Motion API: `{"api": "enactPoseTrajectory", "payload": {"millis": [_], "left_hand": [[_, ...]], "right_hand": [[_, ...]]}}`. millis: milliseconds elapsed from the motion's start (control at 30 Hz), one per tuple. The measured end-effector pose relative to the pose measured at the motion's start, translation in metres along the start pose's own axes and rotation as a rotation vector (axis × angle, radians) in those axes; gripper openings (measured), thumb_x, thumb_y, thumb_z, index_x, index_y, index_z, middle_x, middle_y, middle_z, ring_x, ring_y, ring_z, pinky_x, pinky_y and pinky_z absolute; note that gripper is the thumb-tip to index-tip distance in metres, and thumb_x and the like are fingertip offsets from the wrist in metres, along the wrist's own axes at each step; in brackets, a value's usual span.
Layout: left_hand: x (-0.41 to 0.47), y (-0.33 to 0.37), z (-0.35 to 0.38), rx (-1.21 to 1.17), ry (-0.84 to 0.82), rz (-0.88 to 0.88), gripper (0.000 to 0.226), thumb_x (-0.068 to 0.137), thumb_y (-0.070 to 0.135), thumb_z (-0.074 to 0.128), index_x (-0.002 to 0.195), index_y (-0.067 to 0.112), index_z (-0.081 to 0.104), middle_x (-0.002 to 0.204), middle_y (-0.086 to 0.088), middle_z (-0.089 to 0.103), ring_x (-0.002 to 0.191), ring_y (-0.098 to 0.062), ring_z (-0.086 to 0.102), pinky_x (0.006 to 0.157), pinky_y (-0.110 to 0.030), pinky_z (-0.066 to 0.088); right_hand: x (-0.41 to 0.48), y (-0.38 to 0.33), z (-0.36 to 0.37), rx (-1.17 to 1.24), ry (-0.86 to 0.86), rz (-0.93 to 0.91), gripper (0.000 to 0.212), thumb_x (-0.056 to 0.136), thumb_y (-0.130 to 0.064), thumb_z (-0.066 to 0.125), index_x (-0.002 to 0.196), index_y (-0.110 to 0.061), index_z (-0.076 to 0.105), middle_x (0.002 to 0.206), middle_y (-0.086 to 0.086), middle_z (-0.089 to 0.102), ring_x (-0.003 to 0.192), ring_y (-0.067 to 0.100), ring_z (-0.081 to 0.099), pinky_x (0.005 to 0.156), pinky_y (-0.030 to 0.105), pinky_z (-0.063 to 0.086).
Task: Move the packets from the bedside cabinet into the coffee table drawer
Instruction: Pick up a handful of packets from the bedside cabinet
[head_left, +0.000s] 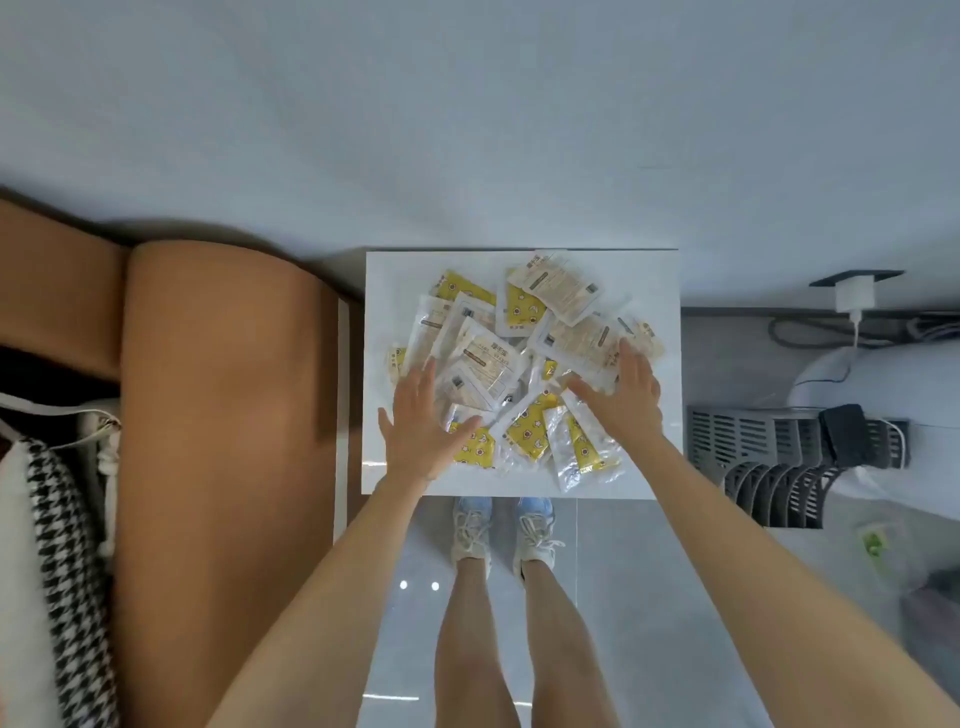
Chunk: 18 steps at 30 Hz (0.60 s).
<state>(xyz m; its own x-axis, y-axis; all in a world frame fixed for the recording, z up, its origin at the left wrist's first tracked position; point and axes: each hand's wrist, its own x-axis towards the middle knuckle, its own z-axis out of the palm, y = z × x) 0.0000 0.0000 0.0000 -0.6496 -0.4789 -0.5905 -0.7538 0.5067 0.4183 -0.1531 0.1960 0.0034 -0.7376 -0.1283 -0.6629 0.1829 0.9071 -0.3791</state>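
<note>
**Both hands spread flat over the packet heap on the cabinet top**

Head view, looking straight down.

The bedside cabinet (387, 291) shows a white square top. The packets (498, 358) lie on it in one loose, overlapping heap. Some are clear with pale printed labels, some yellow with small printed figures. All that show lie on the top.

Left hand (423, 423): palm down, fingers straight and fanned apart, thumb out toward the other hand. It grips nothing. The fingertips lie over clear packets at that side of the heap, and the thumb lies over a yellow packet (475, 449). Cannot tell whether the palm presses the heap or hangs just above it.

Right hand (626, 397): palm down, fingers straight and slightly apart, thumb pointing toward the left hand. It holds nothing. It covers its own side of the heap; contact cannot be told here either.

Between the hands is the middle of the heap. Beyond both sets of fingertips, more packets reach the far edge of the top. Behind the wrists is a bare white strip of the top, then the person's shoes (535, 535) on the grey floor (623, 571).

Outward of the left hand is a tan padded headboard (223, 415), and further out a houndstooth cloth (62, 545). Outward of the right hand is a grey slatted rack (748, 452), with a white charger (854, 293) beyond it.
</note>
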Motion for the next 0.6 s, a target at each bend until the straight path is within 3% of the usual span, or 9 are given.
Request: {"api": "enactPoseTrajectory", "payload": {"millis": [100,200,333,400,467,600], "left_hand": [[0.000,-0.004,0.015,0.040,0.007,-0.022,0.093,0.080,0.062,0.058,0.151,0.027,0.010,0.158,-0.002,0.012,0.146,-0.022,0.011,0.113,-0.058,0.011],[0.003,-0.012,0.023,0.005,0.156,0.017,0.081,0.082,0.063,0.045,0.145,0.014,0.031,0.141,-0.011,0.044,0.131,-0.030,0.040,0.104,-0.049,0.037],[0.015,-0.014,0.020,-0.010,0.205,-0.004,0.062,0.086,0.045,0.058,0.136,0.012,0.043,0.122,-0.011,0.052,0.116,-0.029,0.043,0.094,-0.039,0.040],[0.017,-0.013,0.021,-0.040,0.205,-0.019,0.061,0.081,0.046,0.061,0.131,0.014,0.048,0.120,-0.010,0.053,0.114,-0.027,0.041,0.087,-0.032,0.038],[0.019,-0.011,0.020,-0.103,0.211,-0.035,0.059,0.076,0.048,0.059,0.126,0.016,0.052,0.118,-0.007,0.054,0.111,-0.023,0.041,0.083,-0.023,0.031],[0.020,-0.002,0.021,-0.224,0.248,-0.090,0.047,0.080,0.032,0.068,0.122,0.014,0.055,0.120,-0.005,0.054,0.112,-0.021,0.037,0.084,-0.023,0.031]], "right_hand": [[-0.001,0.004,0.018,0.010,0.022,-0.002,0.101,0.076,-0.068,0.060,0.153,-0.029,0.007,0.161,0.005,-0.002,0.146,0.033,0.007,0.113,0.059,0.021],[-0.006,0.007,0.033,0.048,0.099,-0.024,0.089,0.082,-0.064,0.056,0.151,-0.028,0.015,0.161,0.005,-0.001,0.147,0.029,0.007,0.116,0.056,0.017],[-0.001,0.006,0.034,0.241,0.214,0.023,0.054,0.086,-0.055,0.057,0.129,-0.024,0.045,0.158,0.000,0.018,0.144,0.025,0.020,0.114,0.055,0.023],[0.001,0.006,0.032,0.291,0.281,0.039,0.046,0.085,-0.051,0.062,0.118,-0.022,0.050,0.151,0.000,0.030,0.139,0.025,0.029,0.111,0.054,0.027],[0.006,0.004,0.029,0.322,0.308,0.077,0.055,0.081,-0.051,0.067,0.122,-0.021,0.046,0.146,0.001,0.032,0.135,0.026,0.032,0.110,0.053,0.028],[0.015,0.000,0.024,0.328,0.274,0.166,0.084,0.078,-0.044,0.073,0.144,-0.022,0.027,0.155,0.004,0.021,0.139,0.029,0.024,0.112,0.055,0.022]]}}
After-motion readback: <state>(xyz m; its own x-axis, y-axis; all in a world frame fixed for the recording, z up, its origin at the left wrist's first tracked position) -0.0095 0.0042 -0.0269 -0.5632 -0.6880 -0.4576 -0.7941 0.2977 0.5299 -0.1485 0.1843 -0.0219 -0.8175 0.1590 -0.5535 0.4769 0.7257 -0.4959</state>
